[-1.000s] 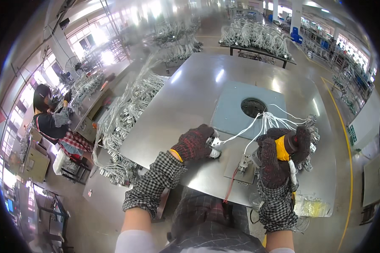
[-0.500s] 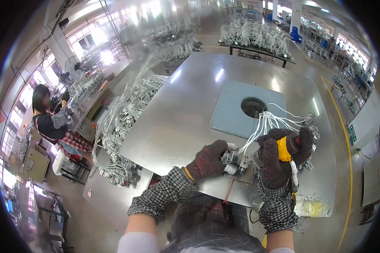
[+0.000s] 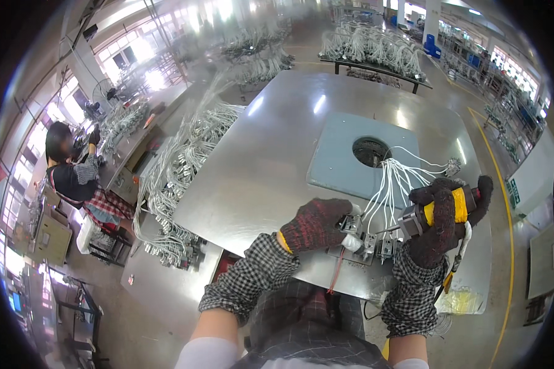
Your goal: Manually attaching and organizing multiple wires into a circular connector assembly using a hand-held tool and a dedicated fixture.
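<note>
My left hand (image 3: 317,226), in a dark knitted glove with red flecks, grips a small metal connector piece (image 3: 351,225) near the table's front edge. White wires (image 3: 395,178) run from the metal pieces toward the back. My right hand (image 3: 434,243), gloved too, is closed round a power screwdriver (image 3: 443,212) with yellow tape on its body. The tool lies sideways, its thin bit pointing left toward the metal pieces. More small metal parts (image 3: 385,247) sit just under the bit. Whether the bit touches a part I cannot tell.
A grey plate (image 3: 332,161) with a round hole (image 3: 370,151) lies on the shiny metal table (image 3: 246,197). Bundles of white wires (image 3: 181,175) hang over a bench on the left. Another person (image 3: 74,166) works farther left. A clear yellowish packet (image 3: 461,301) rests at the right corner.
Both hands have moved right, the left one with the metal piece. The screwdriver has swung away from the wearer's left, so its bit and the metal parts below now show.
</note>
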A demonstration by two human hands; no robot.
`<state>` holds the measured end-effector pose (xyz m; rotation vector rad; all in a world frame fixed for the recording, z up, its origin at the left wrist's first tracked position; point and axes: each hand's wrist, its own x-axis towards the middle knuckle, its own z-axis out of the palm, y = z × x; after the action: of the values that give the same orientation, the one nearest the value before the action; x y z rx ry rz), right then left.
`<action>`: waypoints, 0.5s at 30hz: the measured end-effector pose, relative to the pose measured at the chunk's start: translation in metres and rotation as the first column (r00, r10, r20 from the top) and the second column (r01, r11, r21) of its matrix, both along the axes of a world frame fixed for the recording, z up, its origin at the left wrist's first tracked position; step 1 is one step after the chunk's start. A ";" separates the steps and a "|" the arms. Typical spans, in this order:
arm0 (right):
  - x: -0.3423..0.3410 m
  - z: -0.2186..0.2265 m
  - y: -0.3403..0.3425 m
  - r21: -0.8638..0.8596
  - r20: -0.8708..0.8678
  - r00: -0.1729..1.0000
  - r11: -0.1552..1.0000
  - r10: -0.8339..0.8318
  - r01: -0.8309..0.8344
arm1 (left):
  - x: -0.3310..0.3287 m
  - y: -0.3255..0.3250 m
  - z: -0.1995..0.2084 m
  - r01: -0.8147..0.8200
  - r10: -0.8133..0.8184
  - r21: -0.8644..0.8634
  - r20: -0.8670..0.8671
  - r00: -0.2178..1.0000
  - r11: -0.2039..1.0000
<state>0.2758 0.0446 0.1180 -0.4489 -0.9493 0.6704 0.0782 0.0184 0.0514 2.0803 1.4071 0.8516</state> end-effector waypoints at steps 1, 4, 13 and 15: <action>0.000 -0.002 -0.002 -0.004 0.000 1.000 1.000 0.007 -0.007 | 0.002 -0.001 0.002 0.013 -0.011 0.022 -0.102 0.995 1.000; 0.000 -0.008 -0.002 0.014 0.033 0.999 1.000 0.018 -0.019 | 0.003 0.004 -0.005 0.055 -0.050 0.031 -0.145 0.988 0.998; -0.006 -0.016 0.010 0.081 0.095 0.986 0.986 0.134 -0.142 | 0.013 0.012 0.017 0.051 -0.073 -0.084 -0.294 0.953 0.995; -0.007 -0.022 0.021 0.203 0.084 0.982 0.962 0.171 -0.185 | 0.014 0.016 0.009 0.069 -0.079 -0.050 -0.255 0.964 0.996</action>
<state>0.2692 0.0653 0.0963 -0.2001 -1.1192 0.7123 0.0918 0.0340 0.0602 2.2594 1.4508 0.5327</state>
